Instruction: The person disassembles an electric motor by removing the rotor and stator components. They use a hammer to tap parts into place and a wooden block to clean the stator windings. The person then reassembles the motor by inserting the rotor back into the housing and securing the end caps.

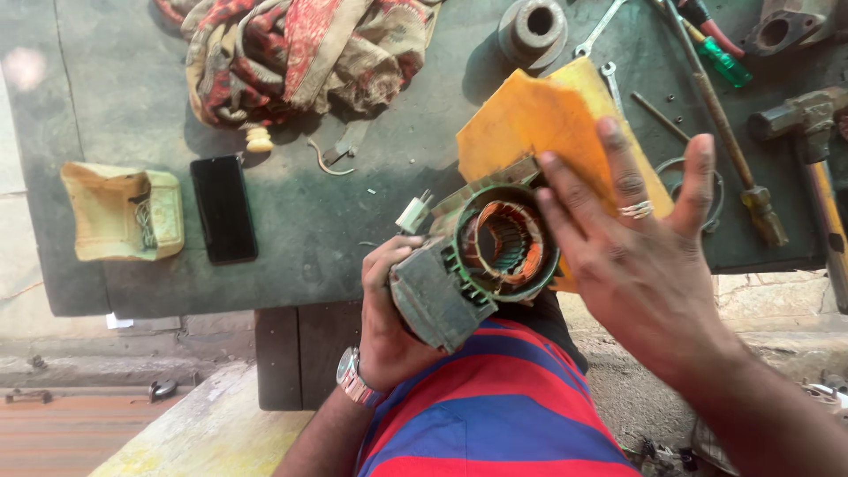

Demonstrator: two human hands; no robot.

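Note:
My left hand (382,322) grips a grimy green motor housing (459,278) from below, holding it at the edge of the dark workbench (318,212). Its open end faces up and shows copper stator windings (505,243). A small white connector (412,215) sticks out on a wire at its upper left. My right hand (632,238), fingers spread and a ring on one finger, lies flat against the right rim of the housing and over an orange sheet (530,119) behind it. A watch sits on my left wrist.
A black phone (223,209) and a worn yellow cover (124,212) lie at the left. A patterned cloth (300,49) is bunched at the back. Spanners (599,28), screwdrivers (726,62), a hammer (808,119) and a metal bush (533,28) crowd the right side.

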